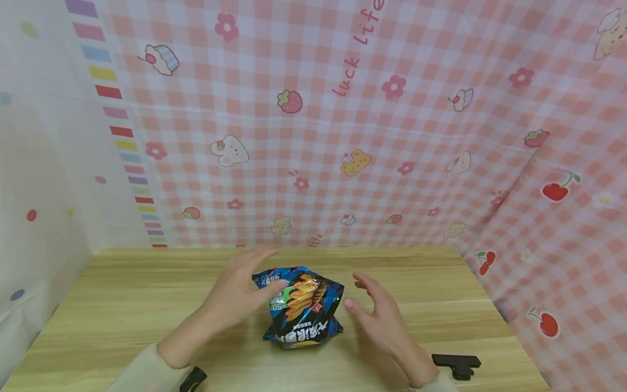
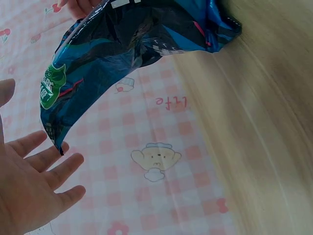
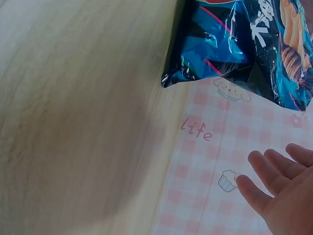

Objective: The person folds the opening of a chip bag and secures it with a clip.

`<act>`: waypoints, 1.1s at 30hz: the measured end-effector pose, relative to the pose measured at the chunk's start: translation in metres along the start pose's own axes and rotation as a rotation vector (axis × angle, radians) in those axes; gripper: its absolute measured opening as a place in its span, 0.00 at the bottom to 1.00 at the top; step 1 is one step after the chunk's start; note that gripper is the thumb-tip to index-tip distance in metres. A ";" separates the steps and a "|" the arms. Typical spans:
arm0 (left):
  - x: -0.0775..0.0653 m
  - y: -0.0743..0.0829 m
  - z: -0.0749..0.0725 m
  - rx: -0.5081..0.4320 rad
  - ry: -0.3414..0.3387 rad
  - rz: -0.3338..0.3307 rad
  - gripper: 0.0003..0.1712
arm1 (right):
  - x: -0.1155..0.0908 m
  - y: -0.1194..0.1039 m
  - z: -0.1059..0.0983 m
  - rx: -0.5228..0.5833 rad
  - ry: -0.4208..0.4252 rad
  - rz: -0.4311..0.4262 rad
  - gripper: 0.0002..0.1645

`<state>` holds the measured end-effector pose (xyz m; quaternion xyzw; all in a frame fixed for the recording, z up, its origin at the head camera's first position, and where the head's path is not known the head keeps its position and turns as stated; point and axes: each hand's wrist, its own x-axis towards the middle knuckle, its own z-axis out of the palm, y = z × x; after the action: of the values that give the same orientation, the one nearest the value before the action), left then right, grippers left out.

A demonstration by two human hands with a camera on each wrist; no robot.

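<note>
A blue and black bag of chips point(image 1: 306, 310) stands on the wooden table between both hands, its front printed with chips and white lettering. My left hand point(image 1: 240, 288) is at the bag's left side, thumb over its upper left corner in the head view, fingers spread. In the left wrist view, the bag's pointed corner point(image 2: 58, 132) overlaps the fingertips of that hand. To the right of the bag, my right hand point(image 1: 384, 321) holds nothing, its fingers loosely bent toward the bag. A gap separates that hand from the bag point(image 3: 220, 44) in the right wrist view.
A black clip point(image 1: 458, 365) lies on the table point(image 1: 441, 294) beyond the right wrist. Another black object point(image 1: 193, 378) shows partly beside the left sleeve. A checked pink cloth point(image 1: 313, 136) with cartoon prints hangs behind the table and along its right side.
</note>
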<state>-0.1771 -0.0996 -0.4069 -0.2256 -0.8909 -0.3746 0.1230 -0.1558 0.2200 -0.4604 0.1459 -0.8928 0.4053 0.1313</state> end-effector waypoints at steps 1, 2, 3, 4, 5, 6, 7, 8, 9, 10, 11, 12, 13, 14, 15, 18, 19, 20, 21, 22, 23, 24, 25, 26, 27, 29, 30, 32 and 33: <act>0.001 0.001 0.000 0.002 -0.002 0.008 0.41 | 0.000 -0.001 0.001 0.009 -0.005 0.003 0.34; 0.002 0.003 0.001 0.002 -0.004 0.018 0.40 | 0.000 -0.002 0.001 0.017 -0.010 0.009 0.34; 0.003 0.004 0.001 0.000 -0.008 0.024 0.40 | 0.001 -0.003 0.002 0.028 -0.014 0.016 0.33; 0.004 0.005 0.002 0.002 -0.013 0.029 0.40 | 0.001 -0.004 0.003 0.035 -0.017 0.022 0.33; 0.005 0.006 0.002 0.003 -0.019 0.033 0.40 | 0.001 -0.005 0.003 0.043 -0.018 0.024 0.32; 0.006 0.007 0.003 0.001 -0.024 0.035 0.39 | 0.002 -0.006 0.004 0.049 -0.019 0.023 0.32; 0.007 0.007 0.003 -0.004 -0.028 0.036 0.39 | 0.002 -0.007 0.005 0.057 -0.019 0.021 0.31; 0.007 0.008 0.004 -0.005 -0.031 0.036 0.38 | 0.003 -0.008 0.005 0.064 -0.018 0.018 0.30; 0.008 0.009 0.004 -0.010 -0.034 0.037 0.37 | 0.004 -0.009 0.006 0.072 -0.015 0.012 0.30; 0.010 0.009 0.005 -0.012 -0.037 0.043 0.35 | 0.004 -0.010 0.006 0.079 -0.011 0.002 0.29; 0.011 0.010 0.005 -0.011 -0.039 0.050 0.34 | 0.005 -0.010 0.007 0.087 -0.006 -0.008 0.28; 0.012 0.010 0.006 -0.011 -0.041 0.057 0.33 | 0.005 -0.010 0.008 0.095 0.000 -0.017 0.27; 0.013 0.010 0.006 -0.012 -0.045 0.066 0.31 | 0.005 -0.010 0.008 0.105 0.006 -0.024 0.26; 0.014 0.011 0.006 -0.011 -0.050 0.073 0.30 | 0.006 -0.010 0.009 0.113 0.013 -0.028 0.25; 0.015 0.011 0.007 -0.014 -0.055 0.079 0.29 | 0.006 -0.010 0.009 0.124 0.018 -0.030 0.25; 0.018 0.013 0.008 -0.014 -0.074 0.086 0.26 | 0.007 -0.010 0.011 0.154 0.027 -0.017 0.22; 0.019 0.014 0.008 -0.017 -0.082 0.083 0.26 | 0.008 -0.010 0.012 0.164 0.028 -0.007 0.22; 0.019 0.015 0.008 -0.015 -0.087 0.079 0.25 | 0.008 -0.011 0.012 0.173 0.028 0.004 0.21; 0.020 0.016 0.008 -0.012 -0.092 0.077 0.25 | 0.009 -0.011 0.012 0.182 0.029 0.015 0.20; 0.021 0.017 0.008 -0.002 -0.094 0.078 0.24 | 0.009 -0.012 0.013 0.187 0.030 0.026 0.19; 0.021 0.018 0.008 0.003 -0.099 0.079 0.24 | 0.009 -0.013 0.013 0.193 0.031 0.036 0.19; 0.022 0.019 0.008 0.010 -0.102 0.083 0.23 | 0.010 -0.013 0.014 0.200 0.033 0.047 0.18; 0.022 0.020 0.008 0.014 -0.104 0.090 0.23 | 0.010 -0.014 0.014 0.207 0.035 0.060 0.18; 0.023 0.020 0.008 0.021 -0.107 0.096 0.22 | 0.010 -0.014 0.014 0.214 0.036 0.071 0.17; 0.023 0.021 0.008 0.022 -0.110 0.102 0.22 | 0.011 -0.015 0.015 0.218 0.037 0.081 0.17; 0.024 0.022 0.008 0.024 -0.113 0.108 0.21 | 0.011 -0.015 0.015 0.224 0.036 0.090 0.16; 0.025 0.022 0.008 0.026 -0.115 0.107 0.20 | 0.012 -0.015 0.016 0.227 0.036 0.095 0.15; 0.025 0.023 0.007 0.021 -0.127 0.096 0.20 | 0.012 -0.015 0.016 0.226 0.036 0.097 0.14; 0.026 0.023 0.008 0.022 -0.132 0.092 0.20 | 0.012 -0.014 0.016 0.223 0.037 0.097 0.13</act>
<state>-0.1883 -0.0718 -0.3879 -0.2890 -0.8898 -0.3431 0.0835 -0.1633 0.1969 -0.4566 0.1090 -0.8456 0.5107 0.1109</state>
